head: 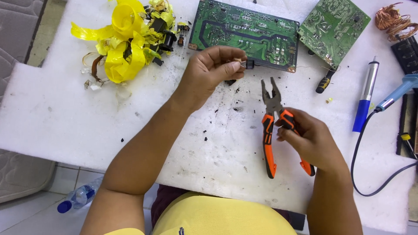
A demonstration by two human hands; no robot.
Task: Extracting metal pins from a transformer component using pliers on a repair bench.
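Note:
My left hand [213,69] pinches a small black component [248,64] with a bit of copper winding, held just above the white foam sheet [52,113]. My right hand [307,137] grips orange-handled pliers [272,122] by one handle, jaws slightly apart and pointing up towards the component, a short gap below it. A large green circuit board [244,32] lies right behind the component.
A second green board [334,27] lies at the back right. Yellow tape scraps and black cores [128,39] pile at the back left. A copper wire tangle [392,19], blue desoldering pump [365,95], blue soldering iron with cable [398,92] and small screwdriver [324,82] sit right. A plastic bottle [78,198] lies on the floor.

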